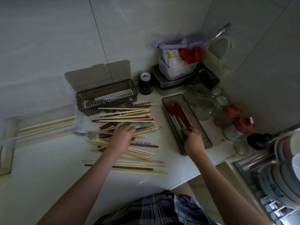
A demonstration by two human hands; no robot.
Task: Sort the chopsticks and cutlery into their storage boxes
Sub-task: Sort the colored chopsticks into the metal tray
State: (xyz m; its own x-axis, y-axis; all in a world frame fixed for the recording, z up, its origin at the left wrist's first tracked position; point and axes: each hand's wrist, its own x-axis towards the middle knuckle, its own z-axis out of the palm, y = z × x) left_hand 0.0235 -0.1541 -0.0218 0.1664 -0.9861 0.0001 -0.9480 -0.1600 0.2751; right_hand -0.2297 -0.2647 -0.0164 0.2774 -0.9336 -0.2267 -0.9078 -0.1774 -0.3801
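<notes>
Your left hand (122,138) lay palm down on the loose heap of chopsticks and cutlery (125,118) spread over the white counter (48,168). Its fingers were bent over the red-brown and gold-tipped pieces in the middle of the heap and touched them; whether they had closed round any one piece could not be told, since the back of the hand hid the fingertips.

Your right hand (193,138) was inside the near end of the smoky open box (209,140) on the right. Its fingers were curled tight, gripping the near ends of the red-brown chopsticks (178,112), which lay lengthwise in that box beside some paler ones.

A second smoky box (106,99) with its lid up stood at the back, forks resting on its white slotted tray. A clear tray (9,127) at the far left held pale bamboo chopsticks (47,125).
</notes>
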